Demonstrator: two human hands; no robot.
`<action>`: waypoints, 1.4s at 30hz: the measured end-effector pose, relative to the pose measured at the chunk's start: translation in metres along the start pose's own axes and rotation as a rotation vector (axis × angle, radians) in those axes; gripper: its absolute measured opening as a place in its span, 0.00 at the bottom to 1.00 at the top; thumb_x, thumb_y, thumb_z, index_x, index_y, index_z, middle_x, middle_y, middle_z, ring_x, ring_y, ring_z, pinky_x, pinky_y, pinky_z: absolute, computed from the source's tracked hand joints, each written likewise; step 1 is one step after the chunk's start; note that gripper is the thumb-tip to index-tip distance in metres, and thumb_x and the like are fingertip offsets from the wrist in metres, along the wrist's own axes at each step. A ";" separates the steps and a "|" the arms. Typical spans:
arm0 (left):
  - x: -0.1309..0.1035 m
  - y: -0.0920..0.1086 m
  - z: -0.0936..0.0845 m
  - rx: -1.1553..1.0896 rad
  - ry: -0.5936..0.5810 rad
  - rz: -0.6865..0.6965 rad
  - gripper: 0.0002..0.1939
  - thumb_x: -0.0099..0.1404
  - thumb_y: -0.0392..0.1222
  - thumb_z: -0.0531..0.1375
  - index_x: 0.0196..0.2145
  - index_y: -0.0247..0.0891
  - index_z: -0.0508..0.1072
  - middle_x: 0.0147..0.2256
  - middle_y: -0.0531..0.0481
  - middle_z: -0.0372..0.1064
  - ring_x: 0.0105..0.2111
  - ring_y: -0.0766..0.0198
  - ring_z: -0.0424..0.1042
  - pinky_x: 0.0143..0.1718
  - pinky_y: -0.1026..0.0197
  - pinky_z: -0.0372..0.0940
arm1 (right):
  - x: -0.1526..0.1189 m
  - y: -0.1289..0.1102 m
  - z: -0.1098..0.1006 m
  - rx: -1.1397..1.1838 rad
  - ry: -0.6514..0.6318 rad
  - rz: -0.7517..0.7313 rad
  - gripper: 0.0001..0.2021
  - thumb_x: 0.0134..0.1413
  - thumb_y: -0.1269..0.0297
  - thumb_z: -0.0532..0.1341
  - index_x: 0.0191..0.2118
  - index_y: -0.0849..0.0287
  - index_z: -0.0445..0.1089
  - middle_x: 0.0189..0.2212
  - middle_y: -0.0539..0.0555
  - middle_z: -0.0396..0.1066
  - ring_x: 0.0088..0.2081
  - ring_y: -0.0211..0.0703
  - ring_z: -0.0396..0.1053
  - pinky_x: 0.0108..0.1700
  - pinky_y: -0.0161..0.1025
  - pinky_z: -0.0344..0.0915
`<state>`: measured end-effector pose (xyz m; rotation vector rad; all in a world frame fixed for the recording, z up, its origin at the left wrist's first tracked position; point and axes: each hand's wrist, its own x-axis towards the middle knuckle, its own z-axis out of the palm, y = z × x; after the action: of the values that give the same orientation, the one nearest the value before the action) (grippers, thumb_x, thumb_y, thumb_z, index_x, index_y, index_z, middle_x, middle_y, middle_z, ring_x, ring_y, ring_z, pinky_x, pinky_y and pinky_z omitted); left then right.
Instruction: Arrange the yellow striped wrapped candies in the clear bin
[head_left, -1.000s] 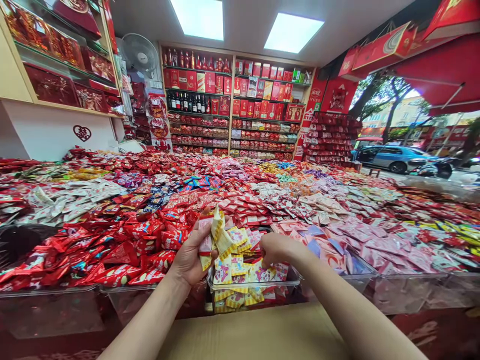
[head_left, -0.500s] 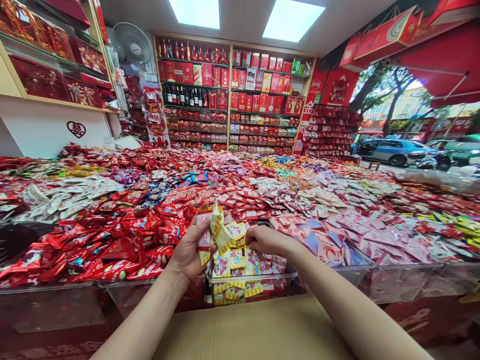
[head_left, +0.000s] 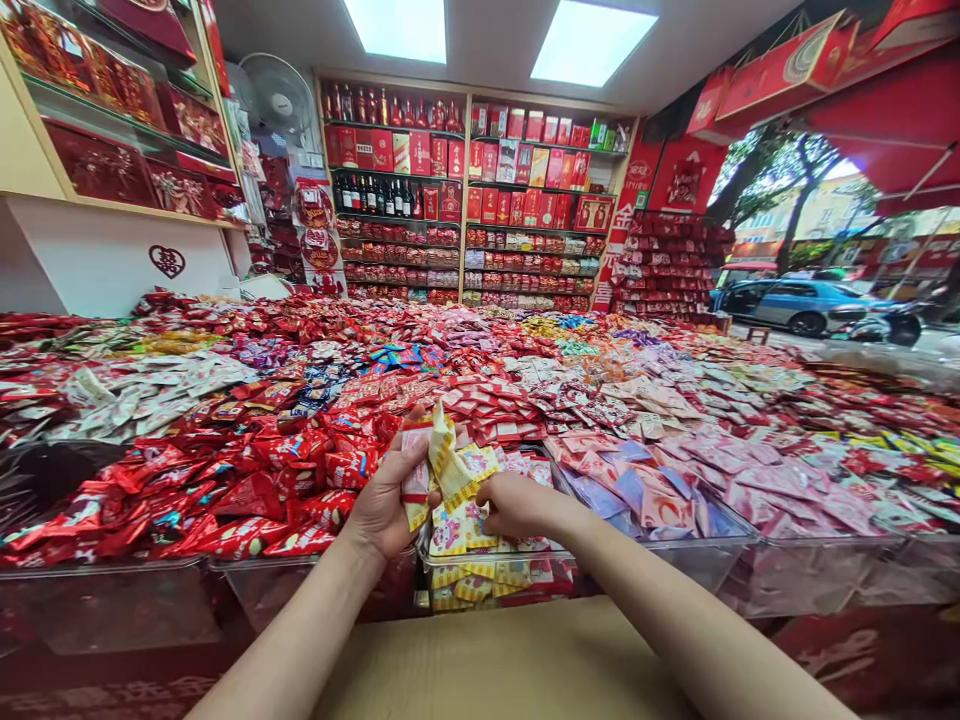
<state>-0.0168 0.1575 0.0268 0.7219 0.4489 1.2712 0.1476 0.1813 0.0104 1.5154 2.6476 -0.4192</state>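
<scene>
My left hand point(head_left: 379, 505) is closed around several small candy packets point(head_left: 450, 468), yellow-striped and pink-and-white, held upright above a clear plastic bin point(head_left: 499, 558). Just to the right, my right hand point(head_left: 517, 505) is over the same bin with its fingers curled down among white-and-yellow cartoon-print packets point(head_left: 454, 532). Its fingertips are mostly hidden, so whatever they pinch cannot be made out. Pink-and-white packets fill the back and right of this bin.
Red shiny packets point(head_left: 255, 500) heap up in the bin on the left. Pink and lilac packets point(head_left: 637, 480) fill the one on the right. A cardboard surface point(head_left: 510, 660) lies below my forearms. Shelves of bottles and red boxes point(head_left: 420, 150) stand at the back.
My right hand has moved slightly left and lower over the bin, closer to my left hand. The left hand keeps its hold on the packets. The view has shifted slightly.
</scene>
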 end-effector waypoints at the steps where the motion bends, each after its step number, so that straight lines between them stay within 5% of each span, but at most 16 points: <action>1: 0.000 0.000 0.000 -0.003 0.013 -0.001 0.24 0.59 0.33 0.54 0.52 0.48 0.59 0.38 0.45 0.73 0.28 0.62 0.74 0.11 0.74 0.62 | 0.001 0.000 0.001 0.009 -0.012 0.009 0.11 0.40 0.71 0.56 0.34 0.62 0.72 0.27 0.55 0.73 0.25 0.38 0.67 0.22 0.29 0.55; 8: 0.000 0.000 0.000 0.017 0.061 -0.021 0.23 0.56 0.33 0.57 0.50 0.45 0.62 0.36 0.46 0.73 0.28 0.60 0.75 0.11 0.73 0.63 | -0.001 0.005 -0.001 0.066 -0.007 -0.039 0.16 0.36 0.64 0.62 0.37 0.59 0.72 0.28 0.53 0.74 0.26 0.38 0.68 0.22 0.29 0.55; 13: 0.001 0.000 0.000 0.011 0.101 -0.011 0.22 0.56 0.32 0.57 0.49 0.43 0.64 0.35 0.47 0.74 0.24 0.64 0.74 0.11 0.73 0.62 | -0.003 0.005 -0.004 0.186 -0.060 0.009 0.11 0.43 0.59 0.60 0.33 0.58 0.72 0.26 0.52 0.73 0.24 0.37 0.68 0.22 0.29 0.56; 18: 0.002 -0.001 -0.001 -0.003 0.043 -0.018 0.25 0.57 0.32 0.57 0.52 0.46 0.61 0.36 0.47 0.74 0.24 0.64 0.74 0.11 0.72 0.63 | 0.000 0.007 -0.001 0.181 -0.030 0.001 0.17 0.37 0.58 0.63 0.37 0.59 0.69 0.32 0.54 0.72 0.31 0.41 0.68 0.26 0.32 0.59; 23: 0.003 -0.002 -0.002 -0.026 0.018 -0.028 0.25 0.58 0.32 0.56 0.52 0.47 0.59 0.34 0.49 0.74 0.24 0.64 0.74 0.11 0.72 0.63 | 0.002 0.009 0.001 0.250 0.146 0.009 0.18 0.38 0.63 0.63 0.40 0.59 0.65 0.37 0.55 0.70 0.35 0.42 0.67 0.29 0.31 0.59; 28: 0.003 -0.002 -0.005 -0.016 0.043 -0.030 0.24 0.57 0.32 0.57 0.51 0.44 0.61 0.36 0.48 0.74 0.24 0.65 0.74 0.11 0.71 0.65 | 0.000 0.016 -0.010 0.372 0.257 0.024 0.15 0.46 0.68 0.57 0.43 0.59 0.65 0.31 0.53 0.72 0.30 0.38 0.68 0.29 0.31 0.59; 33: 0.002 -0.001 -0.003 0.003 0.003 -0.012 0.26 0.55 0.33 0.59 0.52 0.46 0.60 0.38 0.46 0.73 0.27 0.62 0.74 0.11 0.73 0.63 | -0.007 0.022 -0.027 0.349 0.497 0.026 0.19 0.48 0.71 0.52 0.48 0.59 0.65 0.42 0.55 0.70 0.37 0.39 0.67 0.36 0.33 0.60; 38: 0.000 0.000 0.000 0.017 0.001 -0.008 0.26 0.56 0.34 0.58 0.52 0.47 0.59 0.39 0.44 0.73 0.26 0.62 0.74 0.11 0.73 0.63 | -0.005 0.023 -0.024 0.366 0.381 0.072 0.15 0.46 0.74 0.49 0.36 0.61 0.71 0.34 0.54 0.73 0.32 0.39 0.68 0.34 0.33 0.60; 42: 0.001 -0.001 -0.002 0.006 0.002 0.004 0.26 0.57 0.33 0.57 0.52 0.47 0.59 0.39 0.44 0.73 0.24 0.65 0.73 0.11 0.73 0.62 | -0.004 0.022 -0.018 0.359 0.377 -0.004 0.16 0.46 0.73 0.52 0.42 0.60 0.67 0.39 0.56 0.71 0.38 0.41 0.67 0.38 0.33 0.59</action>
<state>-0.0171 0.1583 0.0244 0.7273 0.4531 1.2751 0.1698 0.1933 0.0241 1.8513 2.9819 -0.7061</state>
